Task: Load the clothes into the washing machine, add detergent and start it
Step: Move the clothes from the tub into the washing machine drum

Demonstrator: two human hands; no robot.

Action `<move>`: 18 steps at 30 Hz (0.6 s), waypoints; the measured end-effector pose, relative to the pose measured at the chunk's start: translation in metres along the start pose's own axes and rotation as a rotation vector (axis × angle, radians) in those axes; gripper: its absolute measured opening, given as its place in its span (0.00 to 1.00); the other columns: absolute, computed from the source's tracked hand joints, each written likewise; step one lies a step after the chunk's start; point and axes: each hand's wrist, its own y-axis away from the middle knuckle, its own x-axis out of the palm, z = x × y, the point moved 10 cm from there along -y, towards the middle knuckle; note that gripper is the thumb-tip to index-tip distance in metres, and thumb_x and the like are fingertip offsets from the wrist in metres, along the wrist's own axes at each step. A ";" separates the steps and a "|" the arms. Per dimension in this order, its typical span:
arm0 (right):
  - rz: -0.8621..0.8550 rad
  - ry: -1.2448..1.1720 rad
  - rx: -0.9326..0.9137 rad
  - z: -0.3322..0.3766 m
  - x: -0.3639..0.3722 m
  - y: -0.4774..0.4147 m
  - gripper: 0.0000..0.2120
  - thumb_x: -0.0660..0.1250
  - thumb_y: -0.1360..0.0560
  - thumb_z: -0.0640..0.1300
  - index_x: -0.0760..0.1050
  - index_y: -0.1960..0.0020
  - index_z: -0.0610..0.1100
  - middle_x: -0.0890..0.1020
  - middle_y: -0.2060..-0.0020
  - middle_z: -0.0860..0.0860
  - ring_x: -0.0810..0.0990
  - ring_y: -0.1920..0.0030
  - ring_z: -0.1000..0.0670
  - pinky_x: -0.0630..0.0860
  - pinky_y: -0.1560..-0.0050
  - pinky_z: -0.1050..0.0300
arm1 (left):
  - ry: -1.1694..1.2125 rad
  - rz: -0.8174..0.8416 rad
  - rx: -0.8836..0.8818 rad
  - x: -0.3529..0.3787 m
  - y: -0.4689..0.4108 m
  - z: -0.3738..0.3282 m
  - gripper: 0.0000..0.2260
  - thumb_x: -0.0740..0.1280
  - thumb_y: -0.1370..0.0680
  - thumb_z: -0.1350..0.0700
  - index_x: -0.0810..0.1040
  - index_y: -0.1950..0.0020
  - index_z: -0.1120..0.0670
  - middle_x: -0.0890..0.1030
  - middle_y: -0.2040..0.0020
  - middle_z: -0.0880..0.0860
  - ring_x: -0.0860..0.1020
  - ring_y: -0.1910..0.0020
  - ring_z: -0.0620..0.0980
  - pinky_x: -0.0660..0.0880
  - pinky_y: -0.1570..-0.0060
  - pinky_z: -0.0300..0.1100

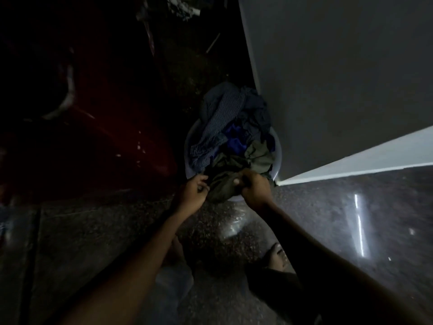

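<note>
Two hands at work: your left hand and right hand each have fingers clamped on a dark olive garment at the near edge of the round tub, which sits on the speckled floor heaped with clothes. Risk: lifting may drag tangled pieces over the rim, since the striped blue shirt overlaps the pile. Adjacent: grey appliance panel touching the tub's right side, probably the washing machine; dim light hides the left surroundings.
</note>
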 end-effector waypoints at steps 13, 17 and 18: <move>-0.273 -0.402 -0.135 0.225 -0.220 0.101 0.05 0.65 0.23 0.37 0.78 0.53 0.45 0.81 0.61 0.57 0.79 0.61 0.66 0.73 0.60 0.74 | 0.242 0.051 0.210 -0.118 0.149 -0.241 0.39 0.81 0.34 0.59 0.68 0.26 0.55 0.76 0.33 0.52 0.74 0.34 0.50 0.73 0.38 0.43; -0.274 -0.500 -0.226 0.279 -0.267 0.117 0.06 0.65 0.22 0.40 0.80 0.50 0.41 0.85 0.56 0.49 0.83 0.54 0.53 0.80 0.52 0.56 | 0.285 -0.009 0.288 -0.160 0.180 -0.307 0.38 0.83 0.36 0.54 0.71 0.29 0.49 0.78 0.40 0.45 0.76 0.40 0.45 0.76 0.42 0.42; -0.273 -0.521 -0.250 0.289 -0.277 0.122 0.07 0.65 0.22 0.40 0.80 0.48 0.40 0.85 0.55 0.47 0.84 0.52 0.50 0.80 0.51 0.53 | 0.305 -0.014 0.304 -0.168 0.186 -0.320 0.38 0.83 0.37 0.53 0.72 0.30 0.47 0.79 0.40 0.46 0.78 0.40 0.46 0.77 0.43 0.43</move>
